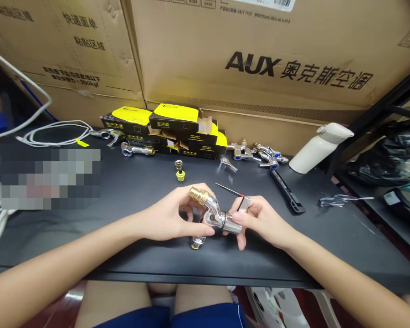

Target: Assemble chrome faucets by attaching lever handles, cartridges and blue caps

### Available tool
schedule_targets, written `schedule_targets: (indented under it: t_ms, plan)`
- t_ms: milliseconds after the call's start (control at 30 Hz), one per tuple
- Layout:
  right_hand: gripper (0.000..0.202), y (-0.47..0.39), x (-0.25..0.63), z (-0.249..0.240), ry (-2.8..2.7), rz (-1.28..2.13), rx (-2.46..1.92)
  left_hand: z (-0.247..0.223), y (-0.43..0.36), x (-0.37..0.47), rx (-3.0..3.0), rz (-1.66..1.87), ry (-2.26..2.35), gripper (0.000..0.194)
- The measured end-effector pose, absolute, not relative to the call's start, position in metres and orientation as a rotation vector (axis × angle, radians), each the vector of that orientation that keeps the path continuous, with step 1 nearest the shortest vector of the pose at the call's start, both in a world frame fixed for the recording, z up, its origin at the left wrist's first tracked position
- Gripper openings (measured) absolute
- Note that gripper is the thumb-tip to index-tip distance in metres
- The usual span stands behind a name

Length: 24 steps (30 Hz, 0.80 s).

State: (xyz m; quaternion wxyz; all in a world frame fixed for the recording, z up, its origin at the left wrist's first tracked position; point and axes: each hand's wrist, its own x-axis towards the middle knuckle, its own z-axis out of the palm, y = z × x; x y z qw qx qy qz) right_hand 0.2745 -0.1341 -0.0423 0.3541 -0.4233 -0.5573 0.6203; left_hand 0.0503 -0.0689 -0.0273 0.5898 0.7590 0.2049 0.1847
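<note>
**Between the fingers of 2 bare hands, an angled chrome tap with a ribbed brass nozzle (213,214)**

Beyond the fingertips stands a large brown cardboard carton (191,68), behind the matte black tabletop (140,259) over which the hands work. Stacked nearer the fingers are yellow-and-black cardboard boxes (176,114); well out past the right fingers leans a white cylindrical flask (309,150). A long black plastic-handled tool (287,193) lies just to the right fingers' outer side.

The left hand (167,218) is closed around the tap's bend, thumb beneath and fingers behind. The right hand (266,218) pinches its smooth chrome end sleeve narrowly, and also keeps a slim pointed tool with a red collar (229,189) in its grip, tip aimed up and left. Ahead of the fingers lie a loose chrome lever (228,164) and, smaller, a brass fitting with a yellow-green ring (180,171).

The step in hand appears to be handling or adjusting the sleeve end; whether it is turning cannot be told. Any further move there would call for a firm left hold and a light right pinch, with the pointed tip kept clear of the left fingers.
</note>
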Motion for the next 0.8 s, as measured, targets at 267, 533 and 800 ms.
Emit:
schedule_targets:
  t_ms: [267,533,800]
  plan:
    - [0.056,-0.1336,0.2748,-0.0479,-1.316,1.707,-1.024,-0.0265,-0.0739,0.053,1.463,0.448,0.406,0.032]
    - [0.038,-0.1308,0.2739,-0.045,-1.228,1.629,-1.026,-0.0264,-0.0701,0.0524,1.373,0.381,0.472,0.05]
    - [0.016,-0.1289,0.2768,-0.0417,-1.133,1.494,-1.027,-0.0283,-0.0646,0.0548,1.323,0.423,0.553,0.023]
